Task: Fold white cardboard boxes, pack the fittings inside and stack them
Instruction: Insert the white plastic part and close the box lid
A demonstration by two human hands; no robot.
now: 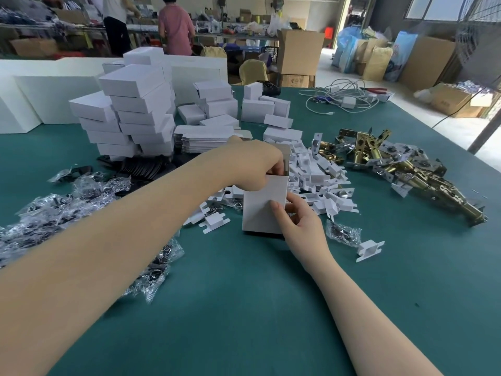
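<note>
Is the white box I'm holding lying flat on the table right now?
No, the white box stands upright on the green table, with the left hand at its open top and the right hand gripping its side.

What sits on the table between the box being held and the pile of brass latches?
In the head view, a heap of small white cardboard inserts lies between the box and the brass latches.
</note>
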